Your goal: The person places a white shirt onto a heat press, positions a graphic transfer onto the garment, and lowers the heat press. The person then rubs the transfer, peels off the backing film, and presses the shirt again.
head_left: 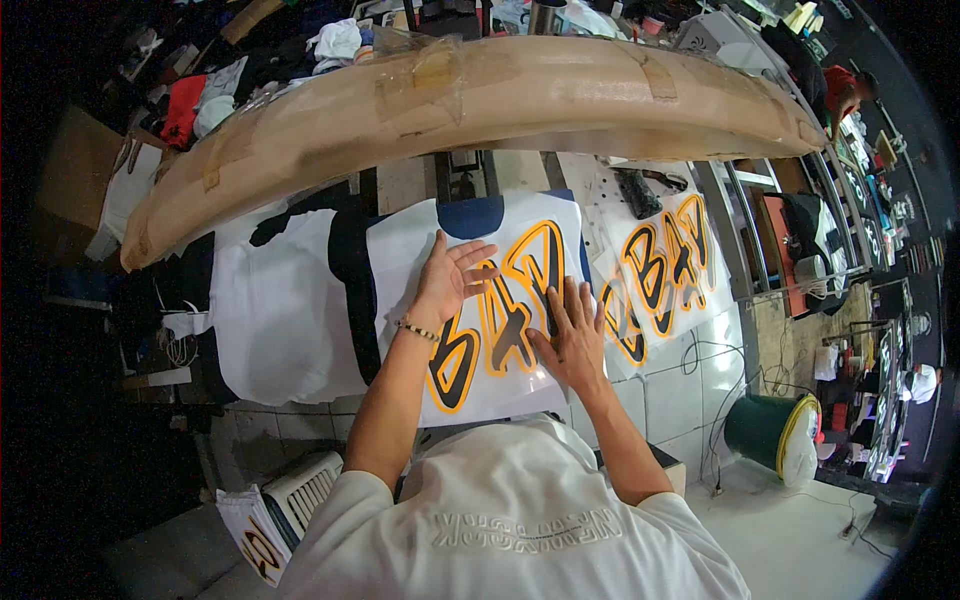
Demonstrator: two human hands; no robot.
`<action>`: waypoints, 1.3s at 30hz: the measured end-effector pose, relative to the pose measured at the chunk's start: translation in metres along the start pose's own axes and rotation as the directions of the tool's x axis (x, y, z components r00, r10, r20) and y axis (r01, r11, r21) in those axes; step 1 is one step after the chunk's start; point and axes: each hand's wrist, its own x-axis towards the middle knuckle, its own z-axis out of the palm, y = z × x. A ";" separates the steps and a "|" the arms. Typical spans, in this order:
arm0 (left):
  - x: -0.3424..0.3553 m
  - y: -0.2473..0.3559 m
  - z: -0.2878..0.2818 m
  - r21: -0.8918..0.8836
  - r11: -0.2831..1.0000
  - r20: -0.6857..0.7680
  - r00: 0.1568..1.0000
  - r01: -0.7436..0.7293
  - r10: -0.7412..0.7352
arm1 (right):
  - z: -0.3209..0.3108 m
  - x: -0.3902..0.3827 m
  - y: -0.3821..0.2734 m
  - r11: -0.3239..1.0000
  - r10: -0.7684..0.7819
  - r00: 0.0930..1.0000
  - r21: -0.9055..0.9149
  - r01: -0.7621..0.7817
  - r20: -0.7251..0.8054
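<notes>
Here, lettered sheet [508,338] beneath both hands [445,285] [576,348]: left open, right fingers spread.

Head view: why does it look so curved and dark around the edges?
Head view: fisheye distortion likely bows the long tan wrapped piece; corners fall to black. Also head view: left hand and right hand look fairly sharp.

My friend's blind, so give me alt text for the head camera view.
A person's right hand lies on white material with orange-edged black letters; the left hand is over it. A similar lettered sheet lies to the right, a white garment to the left, a long brown bundle beyond.
</notes>
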 end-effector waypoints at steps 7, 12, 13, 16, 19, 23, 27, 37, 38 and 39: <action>0.001 -0.008 0.000 -0.020 0.999 -0.048 0.998 -0.033 0.032 | 0.000 -0.001 0.001 1.000 -0.011 1.000 -0.004 0.011 -0.021; -0.056 -0.013 -0.014 0.963 0.160 0.105 0.850 -0.216 0.517 | 0.002 0.000 0.002 1.000 -0.018 1.000 0.004 0.018 -0.020; -0.073 -0.014 -0.020 0.963 0.159 0.106 0.851 -0.216 0.514 | 0.002 0.000 0.002 1.000 -0.015 0.999 0.002 0.015 -0.031; -0.121 -0.025 -0.034 0.933 -0.264 0.349 0.792 -0.244 0.501 | 0.003 0.000 0.003 1.000 -0.019 0.999 0.002 0.019 -0.042; -0.149 -0.039 -0.043 0.948 -0.295 0.254 0.838 -0.117 0.484 | 0.004 0.000 0.004 1.000 -0.025 0.998 -0.003 0.025 -0.051; -0.156 -0.053 -0.049 0.943 -0.319 0.257 0.808 -0.091 0.530 | 0.005 -0.001 0.004 1.000 -0.026 0.999 0.003 0.026 -0.033; -0.154 -0.057 -0.053 0.930 -0.357 0.288 0.785 -0.093 0.548 | 0.004 -0.001 0.004 1.000 -0.018 0.999 -0.012 0.018 -0.027; -0.155 -0.057 -0.054 0.937 -0.338 0.272 0.785 -0.085 0.557 | 0.003 -0.001 0.006 1.000 -0.022 0.998 0.017 0.023 -0.054; -0.155 -0.057 -0.053 0.937 -0.334 0.284 0.775 -0.100 0.565 | 0.002 -0.001 0.007 1.000 -0.016 0.999 0.020 0.017 -0.043; -0.155 -0.057 -0.053 0.934 -0.346 0.284 0.781 -0.094 0.556 | 0.001 -0.001 0.007 0.999 -0.019 0.999 0.037 0.020 -0.039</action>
